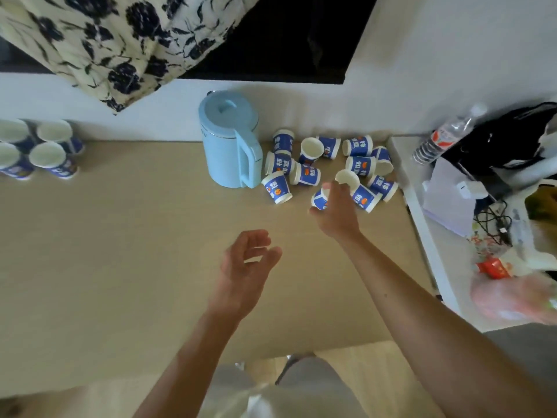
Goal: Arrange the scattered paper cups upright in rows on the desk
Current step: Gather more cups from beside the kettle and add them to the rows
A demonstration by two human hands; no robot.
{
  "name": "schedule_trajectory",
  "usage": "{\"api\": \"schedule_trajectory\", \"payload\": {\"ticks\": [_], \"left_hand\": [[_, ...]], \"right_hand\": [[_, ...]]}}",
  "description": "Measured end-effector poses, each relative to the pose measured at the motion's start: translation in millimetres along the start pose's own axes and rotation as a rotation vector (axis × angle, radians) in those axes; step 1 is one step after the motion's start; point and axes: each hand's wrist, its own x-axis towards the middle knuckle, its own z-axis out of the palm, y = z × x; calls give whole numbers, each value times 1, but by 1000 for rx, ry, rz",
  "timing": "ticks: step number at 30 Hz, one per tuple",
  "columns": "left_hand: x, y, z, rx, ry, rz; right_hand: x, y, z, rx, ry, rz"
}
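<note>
Several blue-and-white paper cups (304, 173) lie tumbled in a heap on the beige desk (120, 251), right of a pale blue kettle. At the far left, several cups (48, 156) stand upright in two short rows. My right hand (336, 211) reaches into the heap, its fingers closing around a fallen cup (320, 198) at the heap's near edge; another cup (360, 191) lies just beside it. My left hand (245, 260) hovers over the middle of the desk, fingers curled apart and holding nothing.
A pale blue kettle (230, 138) stands at the back beside the heap. A white side table (437, 236) on the right holds a water bottle (446, 135), a black bag, cables and papers. A floral curtain (114, 40) hangs at the back left.
</note>
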Motion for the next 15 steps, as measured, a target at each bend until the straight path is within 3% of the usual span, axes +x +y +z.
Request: {"api": "schedule_trajectory", "payload": {"ticks": [3, 7, 15], "left_hand": [[2, 3, 15, 25, 62, -11], [5, 9, 40, 53, 118, -37], [15, 15, 81, 63, 202, -86]], "right_hand": [[37, 0, 10, -422, -87, -207], [57, 20, 16, -693, -161, -414], [74, 52, 6, -765, -226, -620]]}}
